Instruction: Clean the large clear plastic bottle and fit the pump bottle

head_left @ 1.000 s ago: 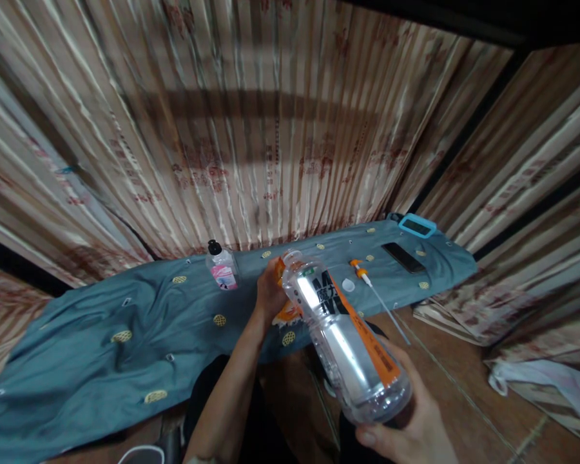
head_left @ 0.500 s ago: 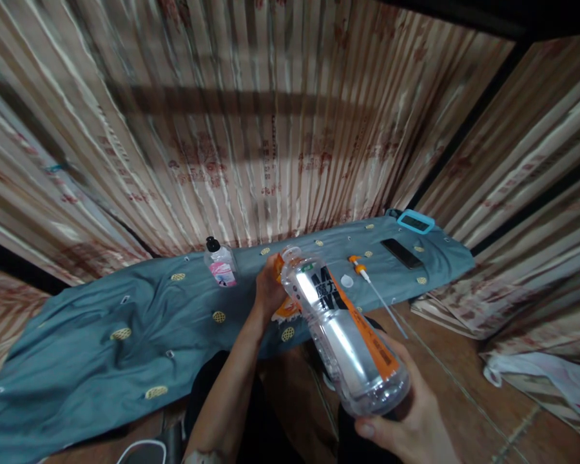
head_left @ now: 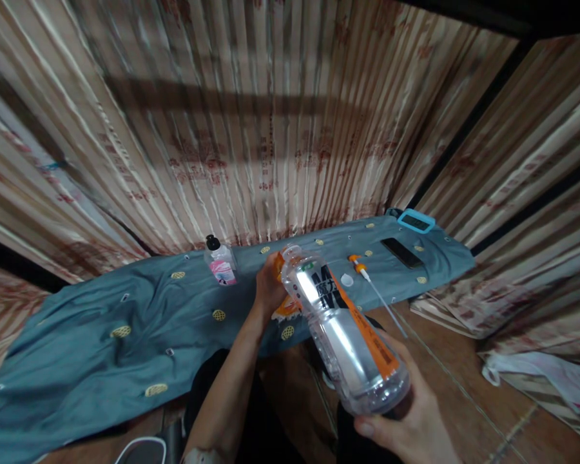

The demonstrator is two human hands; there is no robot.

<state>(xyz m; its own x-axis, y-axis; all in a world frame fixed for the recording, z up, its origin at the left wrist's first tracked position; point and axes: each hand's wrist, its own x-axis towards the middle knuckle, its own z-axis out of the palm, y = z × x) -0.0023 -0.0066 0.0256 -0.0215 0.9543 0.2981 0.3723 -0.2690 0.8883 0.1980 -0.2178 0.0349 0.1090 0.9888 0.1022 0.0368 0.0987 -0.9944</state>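
Note:
My right hand [head_left: 413, 412] is wrapped round the base of a large clear plastic bottle [head_left: 343, 335] with a silver and orange label. This bottle is tilted, its uncapped mouth pointing up and away toward my left hand [head_left: 269, 283]. With closed fingers, my left hand grips an orange bottle [head_left: 287, 308] standing on the cloth, mostly hidden behind the clear one. Whether liquid is passing between the two mouths cannot be made out. An orange pump head [head_left: 359, 265] with a long white tube lies right of the bottles, beside a small white round cap [head_left: 347, 280].
A small clear bottle [head_left: 221, 265] with black cap and pink label stands left on the teal cloth [head_left: 174, 309]. Toward the right end lie a dark phone [head_left: 401, 252] and a blue-framed digital clock [head_left: 416, 222]. Pleated curtains [head_left: 270, 129] hang close behind and at the sides.
Almost nothing differs. Both hands keep their grips, and the clear bottle stays tilted in nearly the same place; the view shifts very slightly.

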